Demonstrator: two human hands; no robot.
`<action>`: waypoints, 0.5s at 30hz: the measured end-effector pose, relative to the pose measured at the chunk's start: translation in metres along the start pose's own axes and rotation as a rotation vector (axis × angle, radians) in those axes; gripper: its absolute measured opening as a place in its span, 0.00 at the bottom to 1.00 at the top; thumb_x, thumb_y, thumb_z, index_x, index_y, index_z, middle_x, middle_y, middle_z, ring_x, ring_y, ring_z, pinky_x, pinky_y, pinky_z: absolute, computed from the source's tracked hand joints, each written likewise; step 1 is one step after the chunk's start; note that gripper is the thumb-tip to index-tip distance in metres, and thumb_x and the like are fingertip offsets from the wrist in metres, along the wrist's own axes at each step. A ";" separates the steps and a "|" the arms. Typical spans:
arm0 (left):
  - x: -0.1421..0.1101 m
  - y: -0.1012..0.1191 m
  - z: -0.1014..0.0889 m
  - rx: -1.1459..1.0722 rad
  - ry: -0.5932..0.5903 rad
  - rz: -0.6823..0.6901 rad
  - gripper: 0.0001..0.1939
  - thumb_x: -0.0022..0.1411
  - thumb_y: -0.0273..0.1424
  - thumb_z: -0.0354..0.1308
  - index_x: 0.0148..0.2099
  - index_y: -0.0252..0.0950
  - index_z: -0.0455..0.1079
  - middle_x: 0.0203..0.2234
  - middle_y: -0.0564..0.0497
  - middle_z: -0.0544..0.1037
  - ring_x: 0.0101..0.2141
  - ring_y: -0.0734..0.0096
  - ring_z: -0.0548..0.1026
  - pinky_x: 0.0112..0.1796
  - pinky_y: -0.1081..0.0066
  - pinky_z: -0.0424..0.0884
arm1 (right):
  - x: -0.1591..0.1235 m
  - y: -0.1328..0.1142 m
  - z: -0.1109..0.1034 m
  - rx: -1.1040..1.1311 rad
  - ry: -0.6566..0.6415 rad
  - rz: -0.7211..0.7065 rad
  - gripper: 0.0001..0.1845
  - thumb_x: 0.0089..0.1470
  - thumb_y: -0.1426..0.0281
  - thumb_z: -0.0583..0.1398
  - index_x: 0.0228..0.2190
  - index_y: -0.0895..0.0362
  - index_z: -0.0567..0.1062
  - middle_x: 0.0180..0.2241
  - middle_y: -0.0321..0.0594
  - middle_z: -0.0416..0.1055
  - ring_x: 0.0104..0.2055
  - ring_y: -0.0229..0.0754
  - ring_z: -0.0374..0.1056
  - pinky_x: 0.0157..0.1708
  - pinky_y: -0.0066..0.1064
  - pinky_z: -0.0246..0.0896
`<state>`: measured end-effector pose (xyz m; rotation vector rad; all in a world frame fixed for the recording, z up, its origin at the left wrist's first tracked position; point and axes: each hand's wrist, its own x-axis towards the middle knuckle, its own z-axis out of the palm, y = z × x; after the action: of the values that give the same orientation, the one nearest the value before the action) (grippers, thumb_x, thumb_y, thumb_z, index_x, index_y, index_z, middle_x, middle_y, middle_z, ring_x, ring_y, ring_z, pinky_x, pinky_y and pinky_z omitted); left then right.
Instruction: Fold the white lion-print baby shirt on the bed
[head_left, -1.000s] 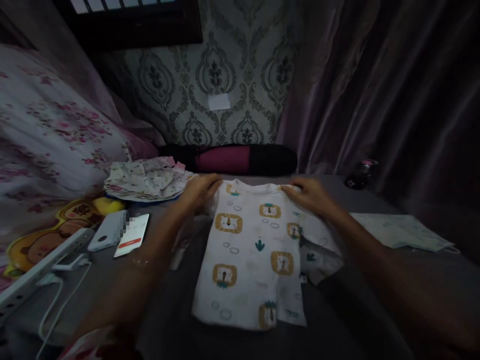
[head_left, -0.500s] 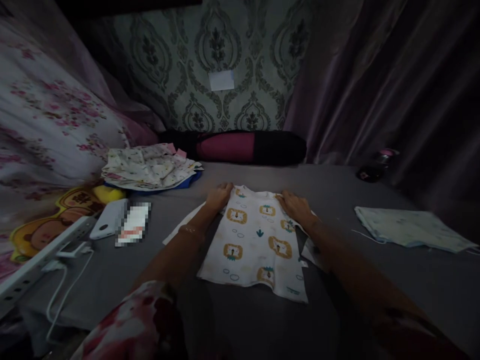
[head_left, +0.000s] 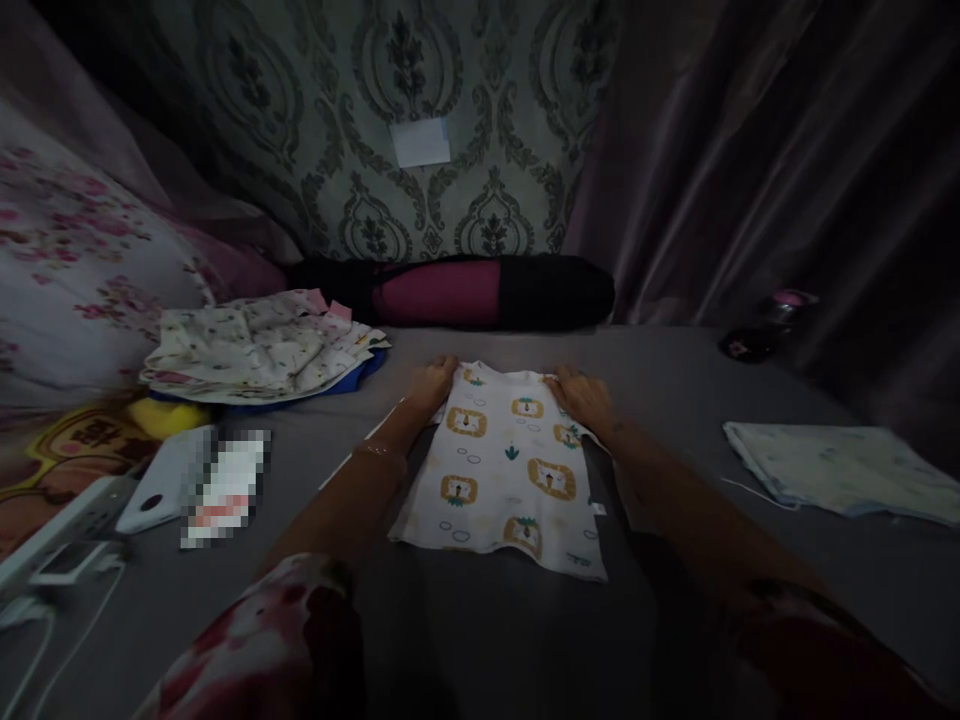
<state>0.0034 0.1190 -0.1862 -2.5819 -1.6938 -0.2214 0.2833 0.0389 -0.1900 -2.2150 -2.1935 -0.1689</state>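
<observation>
Patterned wall (head_left: 322, 110) stands behind a grey sheet (head_left: 660, 370). On it the lion-print shirt (head_left: 499, 480) lies flatter and more fully spread than a second ago; laying-out thus appears well advanced. Left hand (head_left: 433, 386) and right hand (head_left: 587, 399) each pinch a shoulder corner, fingers (head_left: 564, 387) closed on cloth.

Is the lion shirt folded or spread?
Spread: the shirt shows from neckline to hem, left hand at one shoulder, right hand at the other.
</observation>
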 end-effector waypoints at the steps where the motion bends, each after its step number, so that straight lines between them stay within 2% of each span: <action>1: 0.004 -0.001 0.002 -0.014 -0.002 -0.008 0.19 0.71 0.31 0.39 0.55 0.36 0.66 0.49 0.39 0.74 0.44 0.58 0.75 0.40 0.66 0.68 | 0.002 0.001 0.002 0.011 -0.003 0.002 0.24 0.68 0.58 0.42 0.48 0.59 0.68 0.47 0.51 0.73 0.45 0.48 0.72 0.39 0.33 0.60; 5: 0.012 -0.002 0.010 -0.060 -0.096 -0.002 0.18 0.71 0.33 0.40 0.48 0.34 0.71 0.45 0.41 0.76 0.44 0.62 0.75 0.43 0.69 0.67 | 0.010 0.003 0.008 0.092 -0.009 0.019 0.19 0.67 0.61 0.47 0.48 0.59 0.70 0.49 0.51 0.72 0.49 0.48 0.70 0.42 0.32 0.60; 8: 0.016 0.001 0.009 -0.085 -0.130 -0.006 0.21 0.70 0.40 0.41 0.44 0.36 0.73 0.43 0.42 0.78 0.45 0.61 0.75 0.44 0.68 0.67 | 0.017 0.000 0.010 0.163 -0.018 0.017 0.19 0.65 0.60 0.50 0.46 0.58 0.73 0.49 0.50 0.72 0.51 0.48 0.68 0.45 0.32 0.59; 11: 0.020 0.008 0.007 -0.117 -0.152 -0.048 0.23 0.66 0.49 0.47 0.45 0.36 0.73 0.43 0.41 0.79 0.45 0.57 0.76 0.43 0.66 0.67 | 0.022 -0.009 0.010 0.207 -0.010 0.018 0.22 0.62 0.55 0.53 0.45 0.58 0.74 0.48 0.49 0.72 0.52 0.50 0.67 0.48 0.34 0.58; 15: 0.023 0.017 0.012 -0.132 -0.186 -0.115 0.25 0.63 0.50 0.51 0.50 0.36 0.70 0.46 0.41 0.77 0.48 0.55 0.74 0.46 0.63 0.67 | 0.023 -0.018 0.013 0.235 0.030 0.076 0.22 0.60 0.56 0.55 0.46 0.60 0.73 0.49 0.52 0.71 0.53 0.51 0.65 0.52 0.35 0.56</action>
<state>0.0297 0.1345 -0.1942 -2.6753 -1.9558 -0.1034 0.2665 0.0629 -0.2024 -2.1469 -1.9936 0.0538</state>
